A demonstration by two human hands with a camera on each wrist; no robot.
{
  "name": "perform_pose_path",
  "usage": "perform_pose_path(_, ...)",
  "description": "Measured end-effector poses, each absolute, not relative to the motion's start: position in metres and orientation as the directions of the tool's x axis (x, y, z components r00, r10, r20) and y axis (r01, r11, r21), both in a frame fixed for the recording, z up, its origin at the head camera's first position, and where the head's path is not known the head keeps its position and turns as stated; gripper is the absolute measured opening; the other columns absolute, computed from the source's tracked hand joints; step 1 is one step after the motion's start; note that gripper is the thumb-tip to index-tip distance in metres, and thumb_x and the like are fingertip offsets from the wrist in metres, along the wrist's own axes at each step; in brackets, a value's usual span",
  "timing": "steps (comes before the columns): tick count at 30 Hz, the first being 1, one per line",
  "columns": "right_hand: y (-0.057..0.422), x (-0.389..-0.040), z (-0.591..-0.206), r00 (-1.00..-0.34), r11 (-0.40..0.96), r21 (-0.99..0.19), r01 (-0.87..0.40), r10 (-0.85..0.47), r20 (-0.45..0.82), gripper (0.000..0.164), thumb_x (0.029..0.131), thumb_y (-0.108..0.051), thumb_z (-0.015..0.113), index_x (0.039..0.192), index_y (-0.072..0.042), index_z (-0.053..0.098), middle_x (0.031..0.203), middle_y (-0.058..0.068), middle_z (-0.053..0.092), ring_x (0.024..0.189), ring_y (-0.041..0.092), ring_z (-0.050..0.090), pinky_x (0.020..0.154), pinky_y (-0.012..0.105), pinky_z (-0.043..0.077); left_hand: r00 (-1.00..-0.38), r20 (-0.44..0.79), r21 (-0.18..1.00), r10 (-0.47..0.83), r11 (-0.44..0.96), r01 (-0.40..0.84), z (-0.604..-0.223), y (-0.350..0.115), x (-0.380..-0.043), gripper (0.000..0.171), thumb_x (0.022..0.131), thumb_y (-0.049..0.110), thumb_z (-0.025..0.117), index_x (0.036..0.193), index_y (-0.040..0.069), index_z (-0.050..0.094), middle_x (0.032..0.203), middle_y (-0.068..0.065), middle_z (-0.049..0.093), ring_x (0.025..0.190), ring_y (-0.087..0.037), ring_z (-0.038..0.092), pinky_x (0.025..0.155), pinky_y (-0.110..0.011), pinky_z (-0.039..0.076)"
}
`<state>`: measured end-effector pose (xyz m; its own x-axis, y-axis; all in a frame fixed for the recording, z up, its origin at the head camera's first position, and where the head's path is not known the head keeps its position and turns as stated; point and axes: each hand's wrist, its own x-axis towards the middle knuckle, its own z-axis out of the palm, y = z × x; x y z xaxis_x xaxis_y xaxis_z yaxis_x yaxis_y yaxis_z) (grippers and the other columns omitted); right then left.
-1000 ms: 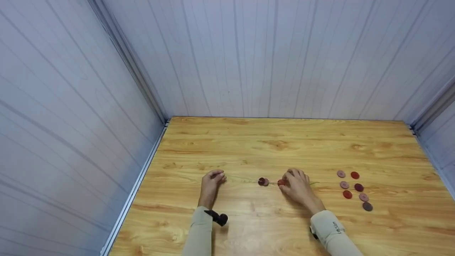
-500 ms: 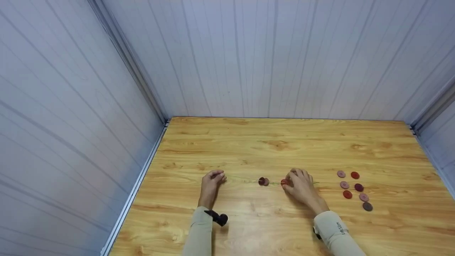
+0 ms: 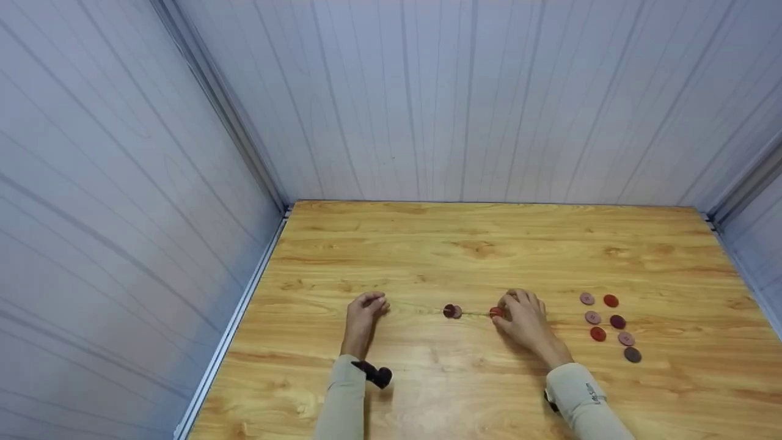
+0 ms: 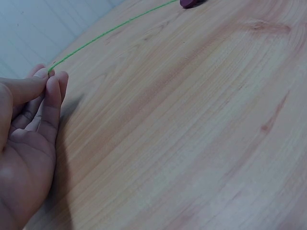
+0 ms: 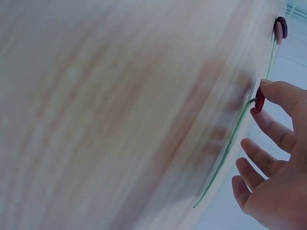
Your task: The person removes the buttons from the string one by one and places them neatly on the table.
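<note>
The left hand [image 3: 364,318] pinches a green string [image 4: 110,31] between its thumb and fingertips, at the left of the near half of the table [image 3: 427,244]. From there the string runs right, through a maroon button [image 3: 449,311] and a pink button [image 3: 457,312] that sit one against the other about midway between the hands. Farther right, the right hand [image 3: 524,318] holds a red button [image 5: 260,100] between thumb and forefinger, its other fingers loosely bent and spread apart. The string passes to this button too, and a loose tail trails from its other side beneath the fingers; a gap of bare string parts it from the pink and maroon pair. Well to the right of the right hand, seven loose buttons lie flat in two uneven columns. The left column has, from far to near, two pink ones [image 3: 586,298] [image 3: 592,317] and a red one [image 3: 597,333]; the right column has a red [image 3: 611,300], a maroon [image 3: 617,321], a pink [image 3: 626,338] and, nearest, a grey-brown one [image 3: 632,354]. Pale sleeves [image 3: 343,397] cover both forearms, and a black wrist camera [image 3: 381,377] juts from the left one. Pale panelled walls stand at the left [image 3: 91,183], far [image 3: 379,104] and right sides.
</note>
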<state>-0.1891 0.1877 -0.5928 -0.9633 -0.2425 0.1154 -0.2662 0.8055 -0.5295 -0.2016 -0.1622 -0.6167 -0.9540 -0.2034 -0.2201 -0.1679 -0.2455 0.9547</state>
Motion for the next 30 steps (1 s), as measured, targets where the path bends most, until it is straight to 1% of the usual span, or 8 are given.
perform_pose_path(5,0.193,-0.189,-0.593,-0.962,0.797,-0.542,-0.268,-0.247,0.112,0.023,0.086,-0.027,0.071,0.098,-0.009,0.063,0.130,0.021,0.049,0.123,0.042,0.036,0.099,0.061,0.027,-0.956,-0.218,0.952,-0.195,-0.260,-0.164,-0.616,-0.162,-0.201,0.021,0.090,-0.003,0.061,0.108,-0.013,0.059,0.106,-0.022,0.061,0.088,-0.023,0.065,0.084,-0.034,0.058)
perform_pose_path(10,0.196,-0.189,-0.594,-0.962,0.799,-0.538,-0.268,-0.246,0.113,0.023,0.086,-0.027,0.071,0.098,-0.009,0.063,0.130,0.022,0.049,0.123,0.043,0.036,0.099,0.061,0.027,-0.954,-0.219,0.955,-0.205,-0.247,-0.166,-0.615,-0.162,-0.201,0.022,0.089,-0.002,0.062,0.108,-0.013,0.058,0.106,-0.023,0.061,0.087,-0.022,0.066,0.084,-0.034,0.058)
perform_pose_path(20,0.204,-0.188,-0.592,-0.970,0.808,-0.539,-0.239,-0.221,0.098,0.023,0.086,-0.026,0.071,0.097,-0.009,0.063,0.130,0.023,0.049,0.124,0.045,0.035,0.099,0.063,0.026,-0.953,-0.214,0.954,-0.213,-0.255,-0.158,-0.616,-0.161,-0.202,0.021,0.088,-0.004,0.063,0.106,-0.014,0.059,0.099,-0.019,0.063,0.084,-0.020,0.066,0.082,-0.033,0.058)
perform_pose_path(26,0.209,-0.188,-0.593,-0.971,0.813,-0.531,-0.237,-0.213,0.108,0.023,0.086,-0.026,0.071,0.098,-0.008,0.063,0.129,0.023,0.050,0.123,0.045,0.036,0.098,0.062,0.027,-0.952,-0.220,0.951,-0.212,-0.263,-0.161,-0.616,-0.161,-0.202,0.022,0.088,-0.004,0.062,0.107,-0.014,0.059,0.102,-0.021,0.063,0.085,-0.021,0.066,0.084,-0.034,0.058)
perform_pose_path(30,0.212,-0.188,-0.593,-0.973,0.819,-0.524,-0.231,-0.207,0.106,0.023,0.086,-0.026,0.071,0.098,-0.008,0.063,0.129,0.023,0.049,0.123,0.045,0.036,0.098,0.063,0.027,-0.954,-0.214,0.953,-0.210,-0.261,-0.156,-0.616,-0.161,-0.202,0.021,0.089,-0.004,0.061,0.108,-0.014,0.058,0.104,-0.022,0.062,0.085,-0.021,0.066,0.083,-0.034,0.058)
